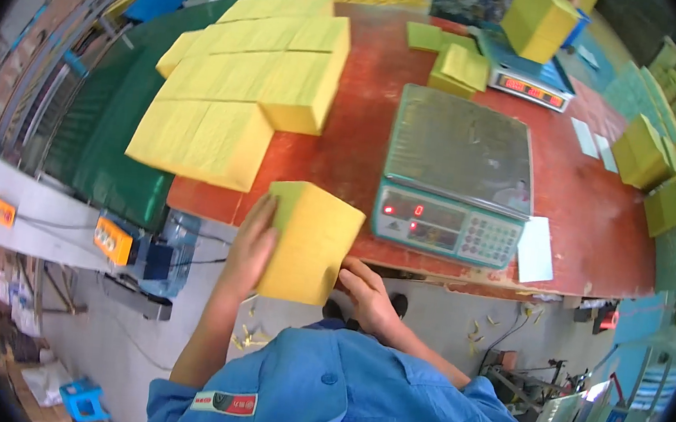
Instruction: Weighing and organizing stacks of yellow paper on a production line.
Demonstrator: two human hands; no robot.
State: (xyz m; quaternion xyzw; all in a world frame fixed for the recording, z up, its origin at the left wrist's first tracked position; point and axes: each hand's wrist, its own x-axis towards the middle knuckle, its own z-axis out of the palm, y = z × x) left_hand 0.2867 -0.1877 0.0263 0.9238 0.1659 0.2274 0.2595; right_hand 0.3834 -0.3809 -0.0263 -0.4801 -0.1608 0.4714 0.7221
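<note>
I hold a thick yellow block-shaped stack of paper (310, 241) with both hands, just off the near edge of the red table (363, 131). My left hand (250, 247) presses flat on its left side. My right hand (366, 292) grips its lower right corner. Right of the block stands a green digital scale (458, 170) with a bare grey weighing plate. Several matching yellow stacks (244, 86) lie packed side by side at the table's left.
A second scale (529, 79) sits at the back with another yellow stack (537, 22) over it. Loose yellow stacks (645, 153) lie at the right; white slips (536, 248) lie on the table. Orange switch boxes (112, 239) hang on the left.
</note>
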